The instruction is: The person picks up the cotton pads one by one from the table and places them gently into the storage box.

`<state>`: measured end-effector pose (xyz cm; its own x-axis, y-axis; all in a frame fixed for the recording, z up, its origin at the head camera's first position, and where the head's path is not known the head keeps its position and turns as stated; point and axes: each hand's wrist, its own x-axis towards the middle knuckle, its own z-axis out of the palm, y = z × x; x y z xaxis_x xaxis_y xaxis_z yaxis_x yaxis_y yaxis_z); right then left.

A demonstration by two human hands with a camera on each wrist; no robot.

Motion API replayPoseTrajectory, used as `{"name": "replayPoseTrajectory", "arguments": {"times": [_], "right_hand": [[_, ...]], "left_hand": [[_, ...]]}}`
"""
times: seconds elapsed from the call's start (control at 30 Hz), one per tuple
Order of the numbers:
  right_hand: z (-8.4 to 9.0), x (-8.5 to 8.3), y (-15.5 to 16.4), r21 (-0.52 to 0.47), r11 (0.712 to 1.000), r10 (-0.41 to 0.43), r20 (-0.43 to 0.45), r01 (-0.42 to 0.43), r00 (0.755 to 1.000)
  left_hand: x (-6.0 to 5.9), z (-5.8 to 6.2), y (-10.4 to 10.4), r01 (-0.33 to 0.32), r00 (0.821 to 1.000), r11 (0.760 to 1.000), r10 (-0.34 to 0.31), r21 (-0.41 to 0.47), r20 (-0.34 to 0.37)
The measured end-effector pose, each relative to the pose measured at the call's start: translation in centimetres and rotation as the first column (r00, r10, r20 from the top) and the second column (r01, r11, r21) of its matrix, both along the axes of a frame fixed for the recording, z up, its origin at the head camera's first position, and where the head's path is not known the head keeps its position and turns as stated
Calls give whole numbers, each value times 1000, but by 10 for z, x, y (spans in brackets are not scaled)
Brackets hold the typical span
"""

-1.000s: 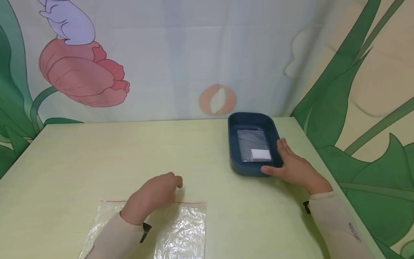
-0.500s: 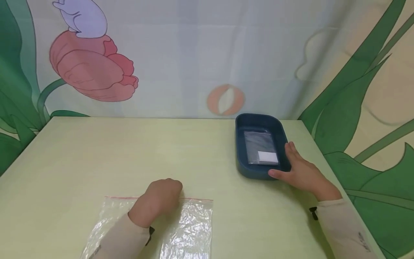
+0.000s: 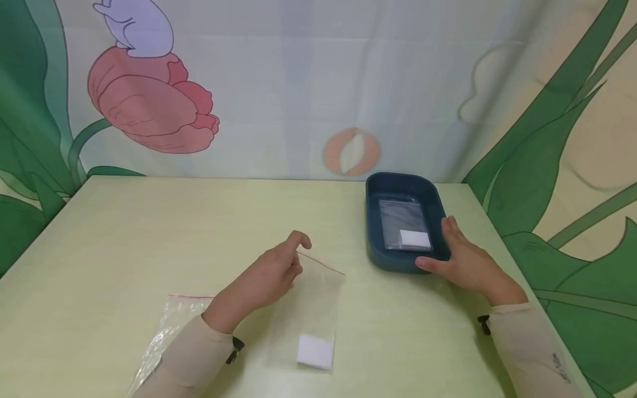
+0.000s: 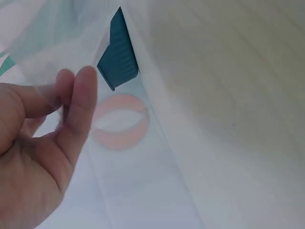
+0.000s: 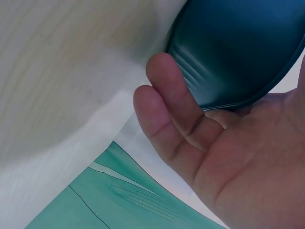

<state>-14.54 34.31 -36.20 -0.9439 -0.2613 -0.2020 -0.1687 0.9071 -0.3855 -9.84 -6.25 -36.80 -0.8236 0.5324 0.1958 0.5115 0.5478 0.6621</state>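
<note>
My left hand [image 3: 297,253] pinches the red-lined top edge of a clear zip bag [image 3: 311,309] and holds it tilted up off the table. A small white square [image 3: 315,351] sits at that bag's bottom. In the left wrist view the fingertips [image 4: 78,90] curl in front of the film. My right hand [image 3: 460,260] grips the near right corner of a dark blue tray [image 3: 380,260], thumb on the near wall and fingers along the right rim. The right wrist view shows its fingers [image 5: 171,105] against the tray [image 5: 238,43]. Inside the tray lies another clear bag with a white square [image 3: 414,239].
A second clear bag [image 3: 166,329] lies flat on the pale green table [image 3: 149,232] beside my left sleeve. A cloth backdrop printed with flowers and leaves hangs behind the table's far edge and along its right side.
My left hand has risen and moved forward and to the right, lifting a clear bag with a white square off the bag on the table. The right hand stays on the tray.
</note>
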Motion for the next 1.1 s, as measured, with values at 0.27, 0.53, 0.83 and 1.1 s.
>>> {"name": "replayPoseTrajectory", "arguments": {"times": [0.27, 0.53, 0.83, 1.1], "right_hand": [[1, 1, 1, -15, 1000, -5, 2, 5, 1000], [-1, -1, 2, -17, 1000, -3, -8, 3, 1000], [-4, -5, 1, -18, 1000, -5, -29, 5, 1000], [-5, -4, 4, -17, 999, -29, -22, 28, 999]], "left_hand": [[1, 6, 4, -19, 999, 1000, 19, -17, 32], [0, 7, 3, 35, 998, 991, -42, 131, 52], [-1, 26, 17, 63, 986, 978, -92, 198, 142], [-11, 39, 34, 138, 982, 971, -160, 193, 101]]}}
